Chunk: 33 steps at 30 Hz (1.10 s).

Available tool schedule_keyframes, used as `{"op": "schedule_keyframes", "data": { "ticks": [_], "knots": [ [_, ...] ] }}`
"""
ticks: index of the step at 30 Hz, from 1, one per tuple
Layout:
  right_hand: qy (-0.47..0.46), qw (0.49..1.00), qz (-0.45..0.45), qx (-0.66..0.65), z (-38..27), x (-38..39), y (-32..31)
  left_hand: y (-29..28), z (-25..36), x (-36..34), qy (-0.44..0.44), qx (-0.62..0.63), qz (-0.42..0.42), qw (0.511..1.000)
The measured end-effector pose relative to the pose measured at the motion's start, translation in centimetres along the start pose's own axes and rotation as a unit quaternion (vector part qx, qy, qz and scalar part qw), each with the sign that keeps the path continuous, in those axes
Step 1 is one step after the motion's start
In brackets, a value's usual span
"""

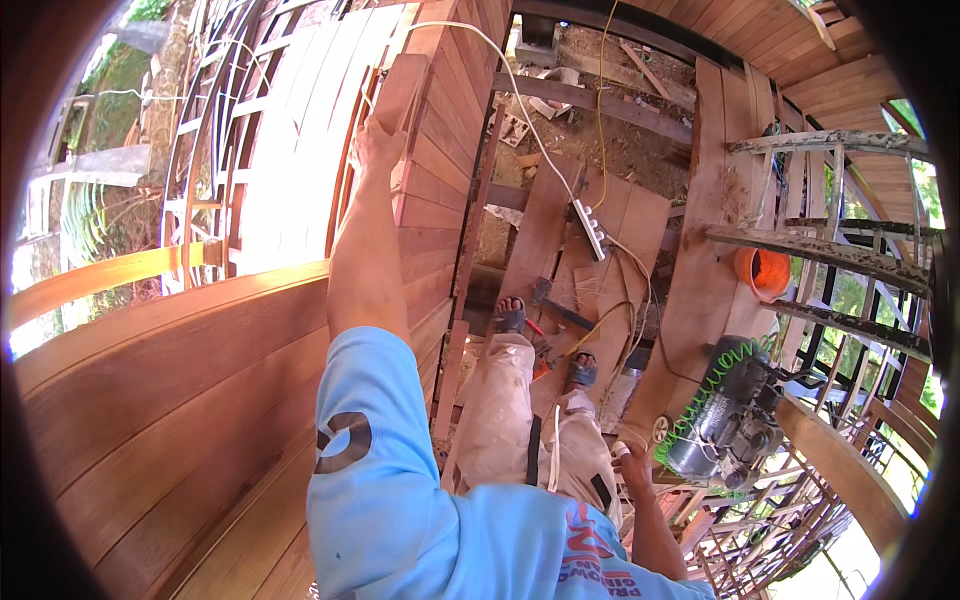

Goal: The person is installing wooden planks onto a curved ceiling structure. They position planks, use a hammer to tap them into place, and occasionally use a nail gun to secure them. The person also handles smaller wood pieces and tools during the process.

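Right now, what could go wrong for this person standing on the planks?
A careless step might slip into an open gap beside the planks. The hammer lying near the sandals could trip their wearer. The bare left hand, against the wooden board, might catch a splinter.

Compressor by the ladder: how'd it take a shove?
Probably heavy for its size: the compressor has a bulky, metal-looking tank plus machinery. It may roll a little, as a pale wheel-like disc shows near it. The green hose could snag, since its coils lie against the tank.
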State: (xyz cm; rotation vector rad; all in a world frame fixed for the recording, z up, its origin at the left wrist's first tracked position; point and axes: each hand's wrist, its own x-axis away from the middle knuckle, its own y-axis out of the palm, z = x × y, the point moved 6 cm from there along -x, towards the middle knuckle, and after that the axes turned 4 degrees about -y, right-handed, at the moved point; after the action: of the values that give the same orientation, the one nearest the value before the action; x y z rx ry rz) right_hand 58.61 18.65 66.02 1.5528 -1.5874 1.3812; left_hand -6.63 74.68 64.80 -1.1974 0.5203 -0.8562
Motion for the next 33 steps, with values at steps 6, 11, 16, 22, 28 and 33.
{"op": "schedule_keyframes", "data": {
  "ticks": [6,11,16,22,28,33],
  "knots": [
    [0.001,1.000,0.001,0.014,-0.7,0.0,0.4,-1.2,2.2,0.9,0.018,0.002,0.013,1.000],
    [-0.011,1.000,-0.004,-0.002,-2.4,-0.7,-0.1,-3.8,3.0,3.5,0.015,0.045,0.064,0.997],
    [-0.027,0.999,0.001,-0.028,-1.8,-1.2,-0.8,-4.4,4.5,11.8,-0.029,0.459,-0.085,0.884],
    [-0.085,0.996,-0.014,-0.019,-1.8,-2.5,-1.8,-6.5,7.2,29.0,-0.120,0.741,-0.304,0.586],
    [-0.225,0.970,-0.084,-0.020,-6.9,-5.0,-3.3,-6.2,3.3,46.1,-0.180,0.731,-0.308,0.581],
    [-0.224,0.948,-0.217,-0.060,-11.3,-2.3,-1.5,-5.7,0.5,59.4,-0.127,0.629,-0.308,0.702]
  ]
}}
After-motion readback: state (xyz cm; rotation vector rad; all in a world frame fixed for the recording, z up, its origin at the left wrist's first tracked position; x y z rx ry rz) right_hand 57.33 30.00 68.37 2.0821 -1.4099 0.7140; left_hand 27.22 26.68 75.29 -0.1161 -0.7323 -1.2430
